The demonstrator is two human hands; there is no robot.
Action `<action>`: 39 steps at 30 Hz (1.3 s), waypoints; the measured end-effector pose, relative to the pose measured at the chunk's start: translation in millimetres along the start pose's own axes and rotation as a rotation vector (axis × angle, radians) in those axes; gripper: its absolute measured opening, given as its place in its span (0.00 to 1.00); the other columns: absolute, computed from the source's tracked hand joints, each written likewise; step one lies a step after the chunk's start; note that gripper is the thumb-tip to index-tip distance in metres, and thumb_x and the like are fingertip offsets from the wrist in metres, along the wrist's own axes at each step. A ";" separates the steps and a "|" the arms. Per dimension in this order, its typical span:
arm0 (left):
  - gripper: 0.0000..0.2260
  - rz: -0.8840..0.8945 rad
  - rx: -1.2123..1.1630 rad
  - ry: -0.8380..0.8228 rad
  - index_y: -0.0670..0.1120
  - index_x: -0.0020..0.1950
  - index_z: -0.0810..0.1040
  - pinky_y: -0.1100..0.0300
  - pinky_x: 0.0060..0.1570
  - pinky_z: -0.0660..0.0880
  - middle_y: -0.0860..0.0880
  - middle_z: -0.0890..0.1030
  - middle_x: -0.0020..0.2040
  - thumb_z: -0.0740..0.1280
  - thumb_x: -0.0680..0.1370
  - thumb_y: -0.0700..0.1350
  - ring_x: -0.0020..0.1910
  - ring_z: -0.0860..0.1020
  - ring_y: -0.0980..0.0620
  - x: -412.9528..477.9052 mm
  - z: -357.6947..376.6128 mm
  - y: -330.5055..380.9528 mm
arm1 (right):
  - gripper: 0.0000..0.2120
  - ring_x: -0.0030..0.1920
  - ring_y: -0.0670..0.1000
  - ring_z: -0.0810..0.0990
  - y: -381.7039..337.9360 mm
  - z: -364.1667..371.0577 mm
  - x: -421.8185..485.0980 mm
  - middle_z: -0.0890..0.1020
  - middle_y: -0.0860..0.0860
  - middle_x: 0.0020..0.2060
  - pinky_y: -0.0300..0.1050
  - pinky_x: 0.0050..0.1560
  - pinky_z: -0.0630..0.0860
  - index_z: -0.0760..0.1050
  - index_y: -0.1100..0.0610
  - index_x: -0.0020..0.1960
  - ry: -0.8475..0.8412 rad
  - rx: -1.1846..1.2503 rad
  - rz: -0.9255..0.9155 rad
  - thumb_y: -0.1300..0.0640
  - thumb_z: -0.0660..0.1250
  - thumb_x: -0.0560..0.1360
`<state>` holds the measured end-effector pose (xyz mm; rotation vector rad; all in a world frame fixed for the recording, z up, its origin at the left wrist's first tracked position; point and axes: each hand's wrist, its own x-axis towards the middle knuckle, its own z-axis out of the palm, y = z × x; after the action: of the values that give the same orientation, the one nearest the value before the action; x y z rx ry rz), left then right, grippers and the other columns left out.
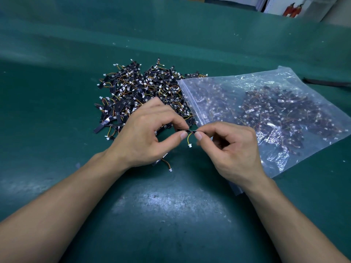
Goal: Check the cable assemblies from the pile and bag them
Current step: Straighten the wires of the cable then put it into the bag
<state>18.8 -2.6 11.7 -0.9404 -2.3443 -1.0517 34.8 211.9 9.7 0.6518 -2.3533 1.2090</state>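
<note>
A single cable assembly [190, 134] is pinched between the left hand [150, 131] and the right hand [230, 149] above the near middle of a green-covered desk [57, 114]. The black strip of the assembly is gripped at either end by thumb and forefinger, while its short yellow and orange lead hangs down, ended by a white connector [189, 146]. A loose pile [140, 93] of like assemblies is spread just behind the left hand, toward the desk's centre. A clear zip bag [284, 95], already partly filled with assemblies, is laid flat toward the right edge, touching the pile. Both bare forearms are seen reaching in from the near edge.
</note>
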 end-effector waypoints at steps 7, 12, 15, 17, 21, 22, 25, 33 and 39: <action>0.03 0.019 0.031 0.015 0.41 0.44 0.84 0.47 0.43 0.74 0.49 0.83 0.40 0.73 0.76 0.40 0.41 0.76 0.43 0.7 0.7 -1.2 | 0.04 0.25 0.49 0.71 -0.2 -0.3 -0.7 0.81 0.40 0.34 0.31 0.31 0.66 0.85 0.54 0.48 -0.003 0.041 0.030 0.55 0.73 0.74; 0.02 0.013 0.021 0.019 0.42 0.45 0.84 0.47 0.44 0.73 0.50 0.83 0.41 0.73 0.77 0.40 0.41 0.76 0.44 0.5 0.8 -0.6 | 0.01 0.26 0.47 0.69 0.6 0.4 0.2 0.77 0.35 0.33 0.31 0.32 0.64 0.85 0.55 0.44 0.009 0.013 -0.001 0.60 0.74 0.74; 0.04 0.007 0.001 0.010 0.43 0.48 0.85 0.48 0.46 0.73 0.51 0.84 0.44 0.73 0.76 0.42 0.43 0.77 0.44 0.1 0.6 -1.0 | 0.02 0.26 0.47 0.70 1.3 -0.3 0.4 0.77 0.35 0.33 0.31 0.31 0.64 0.85 0.56 0.43 0.022 0.011 -0.012 0.62 0.74 0.74; 0.05 0.002 -0.004 0.009 0.43 0.49 0.84 0.48 0.46 0.73 0.50 0.84 0.44 0.72 0.76 0.43 0.43 0.77 0.43 -0.4 0.2 -1.4 | 0.02 0.26 0.47 0.70 1.6 -1.1 0.4 0.78 0.36 0.34 0.32 0.31 0.65 0.85 0.56 0.44 0.025 0.012 -0.010 0.62 0.74 0.74; 0.02 0.003 0.000 0.007 0.43 0.47 0.84 0.47 0.45 0.73 0.51 0.83 0.43 0.73 0.76 0.41 0.43 0.77 0.43 -0.3 1.5 -2.1 | 0.02 0.25 0.47 0.69 0.3 -0.7 0.2 0.77 0.35 0.33 0.32 0.31 0.64 0.85 0.55 0.44 0.013 0.010 0.012 0.60 0.74 0.74; 0.02 0.003 0.001 0.008 0.43 0.46 0.84 0.47 0.45 0.73 0.51 0.83 0.43 0.74 0.76 0.41 0.42 0.77 0.43 -0.2 1.7 -2.4 | 0.02 0.25 0.48 0.69 0.0 -0.6 0.1 0.78 0.35 0.33 0.32 0.31 0.64 0.85 0.55 0.45 0.011 0.013 0.015 0.60 0.74 0.74; 0.02 0.008 0.012 0.011 0.43 0.45 0.84 0.48 0.45 0.73 0.51 0.83 0.43 0.74 0.77 0.41 0.42 0.76 0.44 0.1 1.8 -3.0 | 0.05 0.24 0.50 0.68 -0.9 -0.9 -0.5 0.79 0.36 0.34 0.31 0.31 0.63 0.85 0.55 0.48 0.010 0.029 0.026 0.57 0.74 0.73; 0.01 0.008 0.014 0.013 0.43 0.46 0.84 0.49 0.46 0.74 0.52 0.83 0.43 0.74 0.76 0.41 0.43 0.76 0.45 0.1 2.3 -2.5 | 0.02 0.25 0.48 0.69 0.5 0.5 0.3 0.78 0.38 0.32 0.31 0.31 0.64 0.85 0.55 0.44 0.008 -0.006 0.017 0.61 0.74 0.73; 0.02 -0.001 0.011 0.003 0.43 0.46 0.85 0.50 0.46 0.74 0.51 0.83 0.43 0.74 0.76 0.41 0.43 0.76 0.45 0.0 2.1 -2.0 | 0.02 0.26 0.48 0.70 -0.2 0.4 0.7 0.78 0.38 0.33 0.31 0.31 0.65 0.85 0.56 0.44 0.012 -0.011 -0.011 0.62 0.75 0.73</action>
<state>17.1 -1.9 9.3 -0.9324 -2.3459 -1.0392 34.3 211.2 10.0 0.6507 -2.3418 1.1914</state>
